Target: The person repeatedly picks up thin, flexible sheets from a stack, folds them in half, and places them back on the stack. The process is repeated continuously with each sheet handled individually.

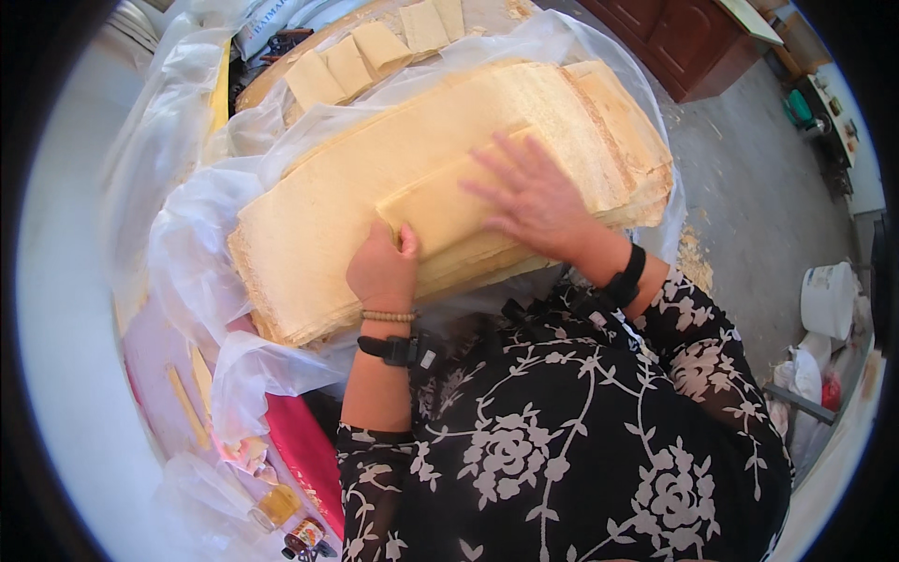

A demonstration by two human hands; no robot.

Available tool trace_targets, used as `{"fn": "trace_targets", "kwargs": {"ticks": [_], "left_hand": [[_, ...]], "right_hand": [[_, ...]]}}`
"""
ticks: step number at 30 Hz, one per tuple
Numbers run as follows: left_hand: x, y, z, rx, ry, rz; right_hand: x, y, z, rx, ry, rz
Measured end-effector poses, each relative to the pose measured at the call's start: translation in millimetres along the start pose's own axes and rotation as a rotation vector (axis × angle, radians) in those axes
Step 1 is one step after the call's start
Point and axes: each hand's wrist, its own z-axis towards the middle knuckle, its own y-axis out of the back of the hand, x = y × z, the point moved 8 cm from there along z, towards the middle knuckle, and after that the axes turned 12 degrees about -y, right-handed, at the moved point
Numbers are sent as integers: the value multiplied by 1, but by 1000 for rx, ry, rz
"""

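Observation:
A tall pile of thin, pale tan sheets [309,178] with browned edges lies on crumpled clear plastic [187,234]. My left hand [384,267], with a bead bracelet and a black strap at the wrist, grips the near left corner of a folded sheet [431,206] on top of the pile, thumb raised along it. My right hand [543,206] is spread open over the right part of that folded sheet, its fingers blurred; whether it touches the sheet is unclear.
Several folded pieces [346,66] lie on a round board behind the pile. At lower left are a glass of yellow liquid [279,506] and a small bottle [304,536]. A wooden cabinet [646,37] stands at back right, a white bucket [826,302] on the right.

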Motion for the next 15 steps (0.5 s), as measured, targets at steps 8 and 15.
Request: {"fn": "trace_targets", "kwargs": {"ticks": [8, 15], "left_hand": [[-59, 29, 3, 40, -454, -50], [-49, 2, 6, 244, -573, -199]], "right_hand": [[8, -18, -2, 165, 47, 72], [-23, -7, 9, 223, -34, 77]]}}
